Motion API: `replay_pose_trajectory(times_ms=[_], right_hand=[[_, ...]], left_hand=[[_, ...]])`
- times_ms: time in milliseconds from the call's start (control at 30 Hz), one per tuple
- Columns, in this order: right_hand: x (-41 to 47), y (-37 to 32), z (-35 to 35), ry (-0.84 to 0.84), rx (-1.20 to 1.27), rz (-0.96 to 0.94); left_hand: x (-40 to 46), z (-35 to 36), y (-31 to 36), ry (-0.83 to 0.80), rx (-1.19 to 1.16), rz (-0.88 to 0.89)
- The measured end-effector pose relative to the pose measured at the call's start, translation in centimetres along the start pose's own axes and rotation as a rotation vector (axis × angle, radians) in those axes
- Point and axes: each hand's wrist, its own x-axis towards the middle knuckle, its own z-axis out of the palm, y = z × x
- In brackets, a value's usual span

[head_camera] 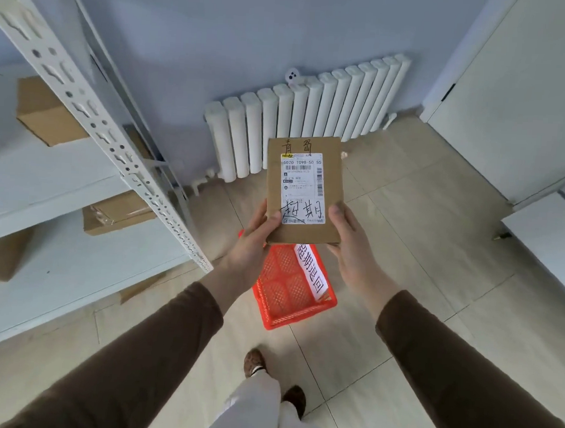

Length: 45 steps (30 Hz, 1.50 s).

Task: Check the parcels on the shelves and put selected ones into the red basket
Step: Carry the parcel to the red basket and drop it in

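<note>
Held up in both hands: 1 flat cardboard parcel (304, 188), label side toward the camera, upright and tipped slightly away. Left hand (251, 241) clamped on the lower left edge, thumb over the front face beside the label (304, 188). Right hand (349, 241) clamped on the lower right edge, thumb likewise on the front, remaining fingers hidden behind the card. Handwriting in black marker across the top of the parcel and over the lower part of the label.

Directly below and behind the parcel, on the tiled floor (404, 254): the red basket (289, 293), mesh-sided, with a white paper strip (310, 271) of printed characters along 1 rim. Looks empty as far as visible, though its far end is hidden by the parcel and hands.

To the left, white metal shelves (78, 175) with several more brown boxes (46, 113) on at least 2 levels. White radiator (300, 122) against the far wall.

Probably light and fairly stiff, judging by the thin, flat shape and the easy 2-thumb hold; plain card, not slippery, no sign of anything fragile. Best gripped as now, by the 2 long edges near the bottom, or pinched along 1 edge for lowering. Likely step in hand: reading the label, then a short drop straight down into the basket if chosen.
</note>
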Motion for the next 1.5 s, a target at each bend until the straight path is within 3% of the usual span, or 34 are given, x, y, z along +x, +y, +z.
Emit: replay_pose_trajectory(times_ms=[400,600,767,1000,1267,1500], right_hand=[[11.6,7.2,-2.4,0.012,-0.065,0.199],[16.9,12.5,-4.8,-0.051,-0.047,0.325],[21.4,18.5,-7.9,-0.139,-0.142,0.390],[26.1,29.1,-10.3,-0.180,-0.188,0.489],[31.6,43.5,-11.0,-0.175,-0.149,0.585],[36.5,52.3,-11.1,-0.249,-0.184,0.601]], left_hand=[[9.7,-1.9,-6.2,0.165,-0.108,-0.159],[13.8,-2.0,-12.4,0.328,-0.174,-0.233],[17.1,-2.1,-19.8,0.524,-0.325,-0.361],[21.2,-4.1,-30.3,0.598,-0.344,-0.418],[26.1,-10.4,-42.7,0.563,-0.345,-0.515],[30.8,-14.4,-50.1,0.673,-0.397,-0.496]])
